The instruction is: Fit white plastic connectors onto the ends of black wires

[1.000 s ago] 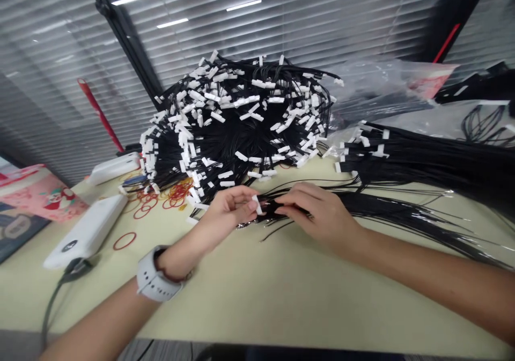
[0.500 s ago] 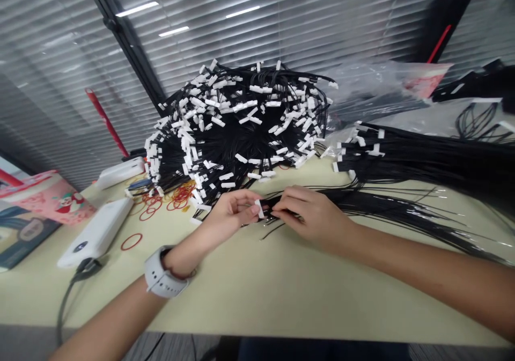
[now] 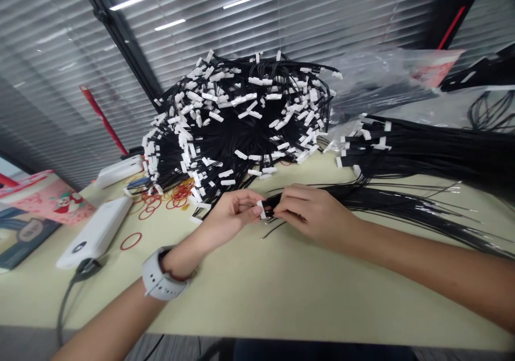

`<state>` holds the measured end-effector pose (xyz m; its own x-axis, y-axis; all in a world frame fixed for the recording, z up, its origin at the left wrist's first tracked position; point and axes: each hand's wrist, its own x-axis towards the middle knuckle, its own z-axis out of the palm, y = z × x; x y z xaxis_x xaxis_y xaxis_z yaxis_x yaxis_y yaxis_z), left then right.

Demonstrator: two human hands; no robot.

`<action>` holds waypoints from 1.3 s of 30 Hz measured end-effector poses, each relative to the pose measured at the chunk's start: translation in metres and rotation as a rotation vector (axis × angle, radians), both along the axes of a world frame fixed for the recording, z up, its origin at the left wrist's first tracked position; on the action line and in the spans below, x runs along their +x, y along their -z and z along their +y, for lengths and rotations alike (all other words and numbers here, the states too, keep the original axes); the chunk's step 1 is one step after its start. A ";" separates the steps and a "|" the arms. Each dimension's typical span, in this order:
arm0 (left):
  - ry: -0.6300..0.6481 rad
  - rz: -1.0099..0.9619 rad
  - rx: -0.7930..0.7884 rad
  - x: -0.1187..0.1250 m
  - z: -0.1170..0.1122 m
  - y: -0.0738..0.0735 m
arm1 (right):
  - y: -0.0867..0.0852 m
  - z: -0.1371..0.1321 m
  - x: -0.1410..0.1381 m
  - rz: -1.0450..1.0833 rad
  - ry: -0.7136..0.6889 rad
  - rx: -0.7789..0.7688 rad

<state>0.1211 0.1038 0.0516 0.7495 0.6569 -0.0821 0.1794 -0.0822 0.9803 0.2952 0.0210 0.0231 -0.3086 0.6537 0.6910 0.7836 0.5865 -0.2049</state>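
Observation:
My left hand (image 3: 229, 217), with a grey watch on its wrist, pinches a small white connector (image 3: 260, 209) at the end of a black wire. My right hand (image 3: 311, 211) pinches the black wire end right beside that connector; it belongs to a loose bundle of black wires (image 3: 406, 205) that trails off to the right across the table. Both hands meet just in front of a large heap of black wires with white connectors (image 3: 241, 125).
A second stack of connector-tipped wires (image 3: 422, 149) lies at the right, with clear plastic bags (image 3: 378, 82) behind. Red rubber bands (image 3: 161, 200) are scattered left of the heap. A white power bank (image 3: 96, 232) with a cable and a pink box (image 3: 48, 200) sit at the left.
The hands stay together at the wire end with only slight finger shifts. The view has wobbled a little.

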 end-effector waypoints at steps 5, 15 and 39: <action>0.010 0.001 0.004 0.000 0.001 0.002 | -0.001 0.000 0.000 0.017 -0.022 -0.007; 0.034 -0.022 0.026 -0.002 0.003 0.006 | 0.001 0.001 0.000 0.031 -0.026 0.002; 0.018 -0.039 0.132 0.005 -0.007 0.008 | 0.006 0.000 -0.010 0.027 0.024 -0.018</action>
<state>0.1257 0.0969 0.0437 0.7621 0.6466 0.0341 0.1383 -0.2141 0.9670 0.2850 0.0213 0.0170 -0.2740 0.6729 0.6871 0.7915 0.5636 -0.2364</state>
